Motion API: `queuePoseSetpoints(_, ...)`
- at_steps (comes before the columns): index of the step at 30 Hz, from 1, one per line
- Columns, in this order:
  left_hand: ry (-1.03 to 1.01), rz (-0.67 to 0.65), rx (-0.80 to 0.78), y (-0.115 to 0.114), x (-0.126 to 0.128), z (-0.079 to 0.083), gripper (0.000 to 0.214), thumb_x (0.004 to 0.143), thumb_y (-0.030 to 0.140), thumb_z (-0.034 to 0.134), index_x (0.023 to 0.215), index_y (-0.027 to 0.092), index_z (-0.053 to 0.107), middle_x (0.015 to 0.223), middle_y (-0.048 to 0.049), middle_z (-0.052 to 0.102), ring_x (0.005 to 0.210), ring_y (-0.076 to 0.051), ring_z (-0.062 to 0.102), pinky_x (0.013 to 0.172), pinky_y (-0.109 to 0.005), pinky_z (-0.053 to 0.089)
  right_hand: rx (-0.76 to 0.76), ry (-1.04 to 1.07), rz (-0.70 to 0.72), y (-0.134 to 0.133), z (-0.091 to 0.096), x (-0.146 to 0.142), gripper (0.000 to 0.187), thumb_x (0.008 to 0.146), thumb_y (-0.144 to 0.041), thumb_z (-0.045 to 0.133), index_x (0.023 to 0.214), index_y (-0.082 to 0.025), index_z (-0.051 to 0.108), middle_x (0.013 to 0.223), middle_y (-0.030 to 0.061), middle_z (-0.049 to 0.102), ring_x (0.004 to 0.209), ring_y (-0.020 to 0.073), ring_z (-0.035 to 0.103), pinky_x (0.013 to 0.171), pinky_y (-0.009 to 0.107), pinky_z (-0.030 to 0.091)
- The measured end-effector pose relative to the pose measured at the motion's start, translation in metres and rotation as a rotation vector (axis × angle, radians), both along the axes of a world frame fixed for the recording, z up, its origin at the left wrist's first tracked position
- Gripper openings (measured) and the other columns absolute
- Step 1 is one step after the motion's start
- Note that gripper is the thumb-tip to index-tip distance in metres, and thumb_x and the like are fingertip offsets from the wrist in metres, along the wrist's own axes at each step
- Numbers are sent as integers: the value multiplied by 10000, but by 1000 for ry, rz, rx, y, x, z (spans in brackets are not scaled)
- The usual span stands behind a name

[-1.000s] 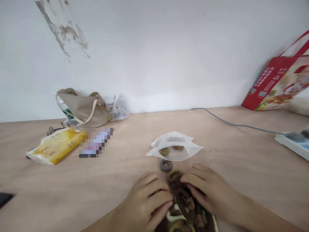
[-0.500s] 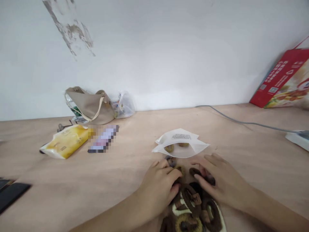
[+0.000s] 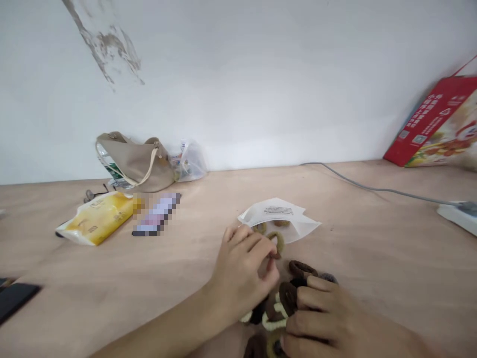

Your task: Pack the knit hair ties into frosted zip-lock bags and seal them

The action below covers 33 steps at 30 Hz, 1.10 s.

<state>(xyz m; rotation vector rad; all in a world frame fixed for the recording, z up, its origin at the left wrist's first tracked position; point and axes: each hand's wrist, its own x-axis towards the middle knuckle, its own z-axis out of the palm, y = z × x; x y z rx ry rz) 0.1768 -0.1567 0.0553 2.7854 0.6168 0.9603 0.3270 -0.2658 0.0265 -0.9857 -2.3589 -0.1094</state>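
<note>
My left hand (image 3: 246,258) pinches an olive-green fluffy hair tie (image 3: 278,240) between thumb and fingers, at the mouth of a white translucent bag (image 3: 278,208). The bag lies flat with its opening towards me; an olive and a brownish hair tie (image 3: 282,223) show inside. My right hand (image 3: 324,315) is curled over a pile of hair ties, and what its fingers grip is hidden under them. In the pile are a dark brown hair tie (image 3: 301,269), a cream one (image 3: 274,324) and another olive one (image 3: 273,345) by the right fingertips.
Left on the table (image 3: 208,209) are a yellow tissue pack (image 3: 100,219), a phone (image 3: 156,215), glasses, a beige handbag (image 3: 145,161) and a clear plastic bag (image 3: 192,161). At right stand a red box (image 3: 428,119) and a white power strip (image 3: 458,215) with a grey cable (image 3: 367,186).
My left hand has lifted an olive hair tie from the pile and moved up to the bag's mouth. My right hand has moved down and nearer, over the pile.
</note>
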Motion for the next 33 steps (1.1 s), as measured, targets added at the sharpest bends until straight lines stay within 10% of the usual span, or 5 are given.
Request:
queuePoseSetpoints(11, -71, 10, 54, 7, -14, 1, 162, 797, 78, 551, 756, 216, 626, 844, 35, 720, 776, -170, 562, 706, -332, 328, 117, 97, -74, -9, 15, 12, 213, 965, -175, 418, 926, -208, 625, 823, -15, 719, 710, 126, 603, 756, 263, 450)
queuePoseSetpoints(17, -110, -37, 14, 3, -17, 0, 161, 805, 85, 535, 772, 216, 621, 810, 43, 707, 762, -160, 560, 705, -324, 316, 290, 131, -390, 20, -5, 42, 148, 871, -76, 510, 922, -182, 600, 1013, 89, 665, 874, 175, 619, 786, 304, 494)
queuePoseSetpoints(26, 169, -143, -103, 11, -24, 12, 150, 846, 125, 507, 787, 202, 622, 724, 17, 659, 716, -152, 562, 710, -305, 326, 27, 96, -210, 11, -3, 36, 276, 853, -60, 475, 1077, -185, 577, 936, 54, 672, 759, 157, 585, 688, 286, 471)
queuePoseSetpoints(33, 556, -204, -229, 14, -39, 33, 338, 657, -44, 456, 788, 237, 592, 824, 54, 648, 796, -145, 591, 722, -231, 378, -337, -88, -248, 16, -7, 26, 413, 814, -20, 475, 1144, -238, 593, 1207, 21, 618, 1054, 211, 557, 892, 359, 455)
